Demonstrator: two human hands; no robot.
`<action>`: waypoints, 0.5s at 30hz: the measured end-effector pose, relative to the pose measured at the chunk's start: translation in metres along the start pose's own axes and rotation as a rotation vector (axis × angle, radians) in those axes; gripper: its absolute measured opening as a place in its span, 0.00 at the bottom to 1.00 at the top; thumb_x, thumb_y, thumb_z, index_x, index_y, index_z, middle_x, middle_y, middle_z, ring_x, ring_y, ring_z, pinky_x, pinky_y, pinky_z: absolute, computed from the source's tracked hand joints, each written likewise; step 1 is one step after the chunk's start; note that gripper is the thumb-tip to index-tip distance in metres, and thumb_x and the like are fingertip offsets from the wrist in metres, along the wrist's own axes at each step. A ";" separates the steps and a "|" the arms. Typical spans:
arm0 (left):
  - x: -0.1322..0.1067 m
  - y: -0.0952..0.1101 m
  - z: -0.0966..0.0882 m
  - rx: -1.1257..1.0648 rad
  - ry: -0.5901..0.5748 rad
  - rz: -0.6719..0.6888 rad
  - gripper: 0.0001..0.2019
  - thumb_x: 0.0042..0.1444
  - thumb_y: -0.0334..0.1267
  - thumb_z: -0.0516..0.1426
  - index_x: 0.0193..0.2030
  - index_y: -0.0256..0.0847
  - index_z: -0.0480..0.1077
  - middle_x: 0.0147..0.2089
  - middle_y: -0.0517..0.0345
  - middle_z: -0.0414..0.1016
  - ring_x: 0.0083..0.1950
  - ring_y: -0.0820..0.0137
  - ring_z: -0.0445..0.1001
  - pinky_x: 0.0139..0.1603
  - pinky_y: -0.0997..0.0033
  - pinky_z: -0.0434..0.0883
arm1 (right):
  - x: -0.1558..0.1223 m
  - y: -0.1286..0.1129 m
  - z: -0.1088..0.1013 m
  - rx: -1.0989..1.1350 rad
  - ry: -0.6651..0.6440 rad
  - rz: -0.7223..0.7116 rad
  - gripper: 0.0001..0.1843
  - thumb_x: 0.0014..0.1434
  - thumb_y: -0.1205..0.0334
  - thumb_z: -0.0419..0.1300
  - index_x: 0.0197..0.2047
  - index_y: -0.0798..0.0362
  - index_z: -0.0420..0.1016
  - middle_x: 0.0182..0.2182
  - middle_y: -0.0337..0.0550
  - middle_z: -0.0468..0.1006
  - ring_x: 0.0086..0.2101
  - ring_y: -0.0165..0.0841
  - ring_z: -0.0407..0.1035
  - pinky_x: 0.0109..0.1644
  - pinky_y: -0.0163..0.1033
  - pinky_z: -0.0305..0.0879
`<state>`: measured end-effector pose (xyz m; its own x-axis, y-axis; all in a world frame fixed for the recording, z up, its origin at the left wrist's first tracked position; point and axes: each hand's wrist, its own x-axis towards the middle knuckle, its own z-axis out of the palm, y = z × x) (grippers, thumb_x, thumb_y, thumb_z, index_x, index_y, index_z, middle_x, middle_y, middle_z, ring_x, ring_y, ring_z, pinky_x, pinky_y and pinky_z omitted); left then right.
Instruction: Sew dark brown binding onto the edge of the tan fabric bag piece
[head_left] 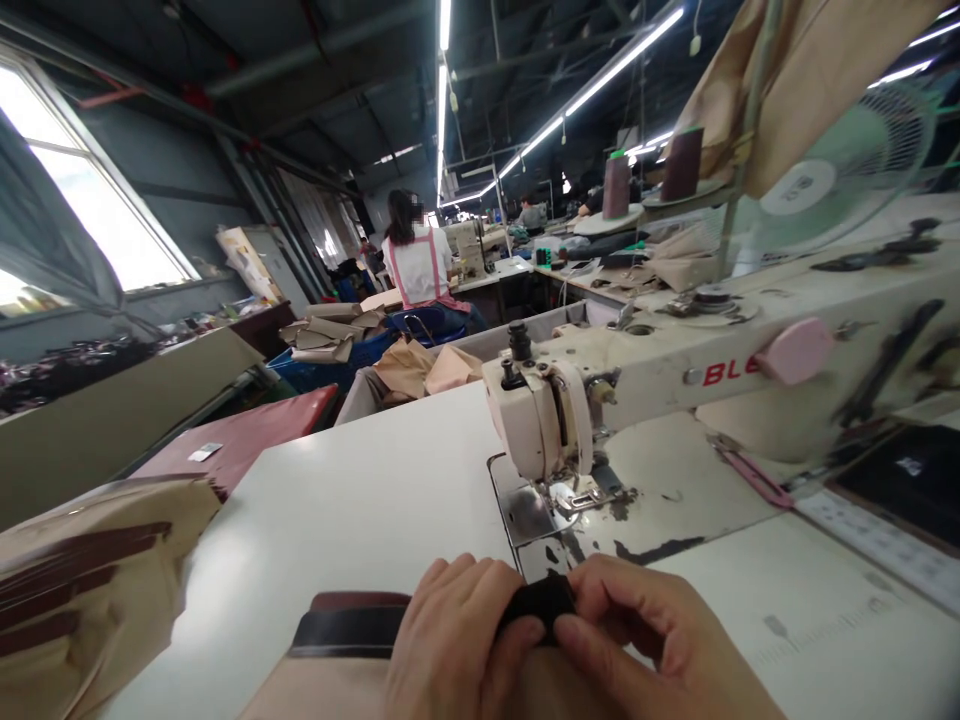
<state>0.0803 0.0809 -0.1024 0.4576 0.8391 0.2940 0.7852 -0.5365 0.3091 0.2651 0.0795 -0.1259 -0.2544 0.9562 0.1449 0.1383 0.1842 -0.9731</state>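
My left hand lies over a beige fabric piece that has a black strip along its upper edge. Its thumb and fingers grip the black strip near the strip's right end. Beside it, my right hand pinches the end of that same strip between thumb and forefinger. A brown edge shows behind the strip at the left. Just beyond both hands stands the sewing machine, with its needle area and metal plate in front of my fingers. My palms hide part of the fabric.
The white table spreads left of the machine. Beige and brown pieces are heaped at the left edge. Pink scissors-like snips lie at the machine's base. Thread cones and a fan stand behind. A person sits farther ahead.
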 end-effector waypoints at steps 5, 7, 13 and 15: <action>0.001 0.002 0.005 -0.081 -0.021 0.020 0.11 0.62 0.41 0.49 0.29 0.41 0.60 0.27 0.62 0.67 0.30 0.71 0.65 0.33 0.73 0.60 | -0.004 -0.001 -0.005 0.072 -0.038 0.049 0.16 0.54 0.53 0.57 0.22 0.51 0.60 0.22 0.36 0.65 0.25 0.30 0.59 0.27 0.31 0.57; 0.001 0.001 0.004 -0.115 -0.024 0.022 0.11 0.62 0.41 0.48 0.29 0.41 0.60 0.28 0.61 0.68 0.31 0.71 0.66 0.33 0.73 0.61 | -0.004 -0.002 -0.007 0.054 -0.053 0.038 0.16 0.54 0.54 0.57 0.21 0.51 0.59 0.22 0.36 0.65 0.25 0.30 0.59 0.27 0.31 0.57; 0.000 0.004 0.003 -0.292 -0.069 -0.097 0.14 0.61 0.44 0.49 0.28 0.41 0.64 0.27 0.61 0.68 0.29 0.72 0.66 0.31 0.76 0.61 | -0.006 -0.005 -0.004 0.166 -0.006 0.100 0.15 0.50 0.58 0.62 0.21 0.51 0.59 0.21 0.34 0.67 0.23 0.28 0.59 0.25 0.30 0.56; 0.000 0.006 0.002 -0.343 -0.068 -0.147 0.14 0.61 0.44 0.49 0.26 0.40 0.64 0.26 0.62 0.68 0.28 0.73 0.66 0.31 0.76 0.61 | -0.007 -0.005 -0.002 0.322 0.058 0.171 0.13 0.46 0.60 0.66 0.26 0.51 0.63 0.22 0.33 0.71 0.23 0.28 0.63 0.26 0.30 0.59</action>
<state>0.0862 0.0778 -0.1027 0.3862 0.9073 0.1665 0.6648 -0.3989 0.6316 0.2684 0.0727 -0.1220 -0.1971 0.9801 -0.0242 -0.1362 -0.0518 -0.9893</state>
